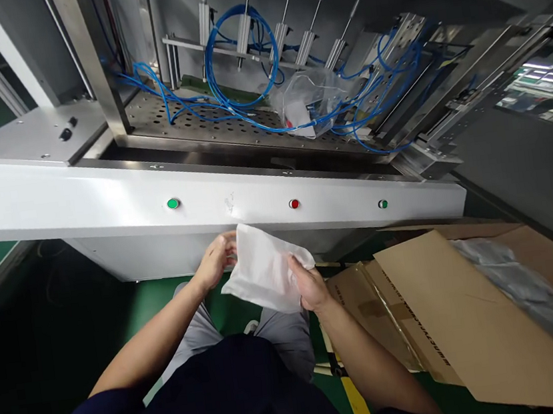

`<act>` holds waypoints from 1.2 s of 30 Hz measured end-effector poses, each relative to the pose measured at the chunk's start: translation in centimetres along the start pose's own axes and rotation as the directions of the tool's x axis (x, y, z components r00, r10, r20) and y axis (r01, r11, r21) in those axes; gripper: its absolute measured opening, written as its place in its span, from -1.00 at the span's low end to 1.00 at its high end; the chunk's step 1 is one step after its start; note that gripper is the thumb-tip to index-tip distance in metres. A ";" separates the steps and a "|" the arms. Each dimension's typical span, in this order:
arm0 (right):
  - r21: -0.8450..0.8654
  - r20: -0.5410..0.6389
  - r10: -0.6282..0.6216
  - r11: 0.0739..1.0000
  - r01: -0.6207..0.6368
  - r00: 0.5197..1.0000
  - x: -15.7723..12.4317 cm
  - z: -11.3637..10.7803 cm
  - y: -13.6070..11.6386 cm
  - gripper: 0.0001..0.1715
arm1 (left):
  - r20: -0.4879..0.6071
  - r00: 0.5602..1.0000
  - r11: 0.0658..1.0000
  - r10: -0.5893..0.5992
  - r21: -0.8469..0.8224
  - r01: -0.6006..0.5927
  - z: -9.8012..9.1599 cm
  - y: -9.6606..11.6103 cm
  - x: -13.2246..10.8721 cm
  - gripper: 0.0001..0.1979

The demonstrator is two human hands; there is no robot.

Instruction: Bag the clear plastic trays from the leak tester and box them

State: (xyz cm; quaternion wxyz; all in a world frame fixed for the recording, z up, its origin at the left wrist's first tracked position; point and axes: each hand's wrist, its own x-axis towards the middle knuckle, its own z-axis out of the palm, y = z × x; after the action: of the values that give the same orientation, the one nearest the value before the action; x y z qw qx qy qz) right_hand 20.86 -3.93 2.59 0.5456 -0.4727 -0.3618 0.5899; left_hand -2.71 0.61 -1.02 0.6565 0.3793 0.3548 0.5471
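Note:
A white, thin, slightly see-through bag (pixel 266 268) is held in front of my body, below the machine's front panel. My right hand (pixel 311 285) grips its right side, the thumb lying on top and the fingers hidden beneath. At its upper left edge, my left hand (pixel 216 261) has its fingers curled against the bag, the tips partly hidden behind it. Whatever the bag contains cannot be made out.
The white front panel (pixel 78 198) carries a green button (pixel 172 203), a red button (pixel 294 204) and a smaller green button (pixel 383 204). Behind are coiled blue tubes (pixel 208 61) and a clear plastic bag (pixel 311 98). An open cardboard box (pixel 449 300) with plastic-wrapped items (pixel 516 271) stands at right.

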 end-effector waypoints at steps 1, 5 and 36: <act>0.013 -0.029 -0.009 1.000 0.009 1.000 0.2 -0.1 0.0 -0.18 | 0.071 0.995 0.998 -0.068 0.003 0.068 0.1 0.0 -0.3 -0.24; 0.029 -0.069 -0.090 0.995 0.092 0.994 0.5 -0.7 -0.1 -0.20 | 0.103 0.976 0.981 -0.193 0.008 0.194 0.8 -0.7 -1.1 -0.39; 0.192 0.222 0.079 0.974 -0.123 0.972 0.9 -1.6 -2.0 -0.35 | -0.250 0.964 0.994 0.091 0.084 -0.073 0.6 0.5 1.8 -0.35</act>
State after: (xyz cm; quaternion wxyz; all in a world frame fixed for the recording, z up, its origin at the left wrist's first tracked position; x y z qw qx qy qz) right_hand 23.05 -2.93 3.83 0.5185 -0.3661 -0.3310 0.6982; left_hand -2.13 2.36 -0.40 0.5681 0.3448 0.4397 0.6042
